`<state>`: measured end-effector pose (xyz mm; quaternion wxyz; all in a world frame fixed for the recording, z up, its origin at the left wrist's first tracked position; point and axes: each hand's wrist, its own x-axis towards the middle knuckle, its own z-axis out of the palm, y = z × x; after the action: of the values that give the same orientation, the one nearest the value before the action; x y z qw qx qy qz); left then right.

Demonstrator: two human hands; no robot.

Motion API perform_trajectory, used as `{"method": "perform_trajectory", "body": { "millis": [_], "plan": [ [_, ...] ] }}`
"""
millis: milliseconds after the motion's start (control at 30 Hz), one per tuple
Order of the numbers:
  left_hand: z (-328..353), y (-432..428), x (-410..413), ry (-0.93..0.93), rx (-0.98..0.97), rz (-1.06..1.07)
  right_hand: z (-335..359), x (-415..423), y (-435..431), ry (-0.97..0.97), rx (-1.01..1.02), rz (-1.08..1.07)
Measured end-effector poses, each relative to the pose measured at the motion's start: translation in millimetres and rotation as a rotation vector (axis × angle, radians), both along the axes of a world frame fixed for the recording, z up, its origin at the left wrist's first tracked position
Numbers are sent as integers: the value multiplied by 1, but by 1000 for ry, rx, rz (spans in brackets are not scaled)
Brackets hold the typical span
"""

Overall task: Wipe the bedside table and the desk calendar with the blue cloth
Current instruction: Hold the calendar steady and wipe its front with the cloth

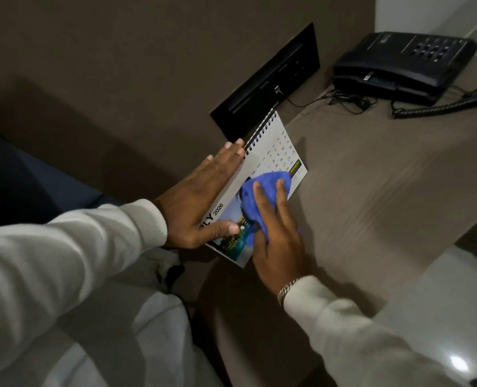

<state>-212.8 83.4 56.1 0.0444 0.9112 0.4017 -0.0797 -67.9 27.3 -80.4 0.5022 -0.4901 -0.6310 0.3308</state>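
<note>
Desk calendar (pixel 270 160): spiral-bound, stands at the near-left corner of the bedside table (pixel 376 174), printed face toward the person, page reads 2026 with a date grid and a photo panel.

Blue cloth (pixel 262 196): bunched, pressed flat against the calendar's face over the photo panel and lower grid.

Right hand (pixel 277 241): fingers spread over the cloth, pushing it onto the page; not closed round it, more a flat press. Chain bracelet (pixel 287 289) at the wrist.

Left hand (pixel 201 199): open, palm against the calendar's back, thumb hooked over onto the front. It braces the calendar between the two hands.

Step in hand, by my reading: wiping the calendar face. Whether the tabletop is done, cannot tell.

Next move likely calls for sweeping the cloth up toward the spiral binding while the left hand holds firm, so the stand does not fold or tip.

Further out: black telephone (pixel 404 62) with coiled cord at the far end of the table; black wall panel (pixel 268 85) behind the calendar.
</note>
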Motion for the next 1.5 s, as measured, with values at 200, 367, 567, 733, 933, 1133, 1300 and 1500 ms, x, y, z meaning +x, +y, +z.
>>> {"method": "perform_trajectory", "body": {
  "millis": [200,367,567,733,933,1133,1300,1500],
  "plan": [
    [-1,-1,-1,16,24,-25,10,13,19,23,78,-47],
    [1,1,0,26,21,-16,11,8,26,-45,35,-25],
    [0,0,1,13,-25,-4,-14,11,-7,-368,70,99],
    [4,0,2,21,-39,-19,9,20,21,-74,-43,-100],
    [6,2,2,60,-64,-35,7,-11,-24,-94,66,13],
    [0,4,-2,-35,-81,-22,-5,-49,-47,-128,-14,-111],
    [0,5,-3,-53,-102,9,3,-35,7,162,-56,-169],
    [2,4,0,-73,-130,40,8,-10,51,248,-156,-365]
  ]
}}
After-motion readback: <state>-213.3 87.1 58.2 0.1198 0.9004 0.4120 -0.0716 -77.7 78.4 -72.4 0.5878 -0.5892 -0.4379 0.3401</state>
